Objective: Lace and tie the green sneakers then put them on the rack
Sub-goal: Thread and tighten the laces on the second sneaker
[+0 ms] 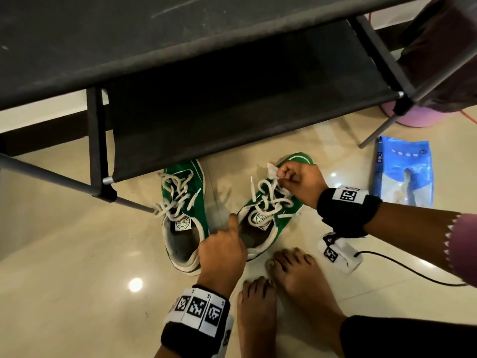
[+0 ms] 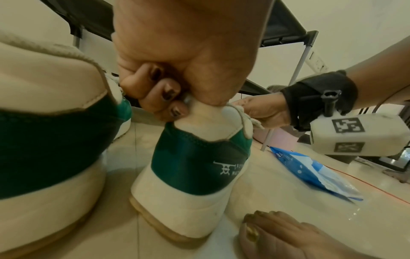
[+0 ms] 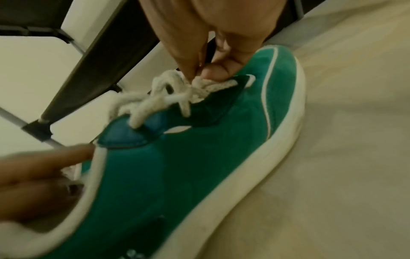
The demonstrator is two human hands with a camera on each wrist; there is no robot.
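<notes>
Sneakers on the floor in front of the rack, and we have both hands on the right-hand one.

We see the two green shoes side by side on the tiled floor [image 1: 77, 254], toes toward the black shoe rack [image 1: 206, 104], their white laces loose and untied. Our left hand [image 1: 223, 251] grips the heel collar of the right sneaker [image 1: 268, 218], fingers curled over the rim, thumb lying along its inner edge. Our right hand [image 1: 300, 183] pinches a loop of lace [image 1: 271, 200] near the toe end of the lacing between thumb and fingertips. Just beside it, the left sneaker [image 1: 184, 218] lies untouched, its toe under the rack's lower shelf. A blue bag [image 1: 404, 174] lies on the floor to the right, and our bare feet [image 1: 291, 275] stand behind the shoes.
</notes>
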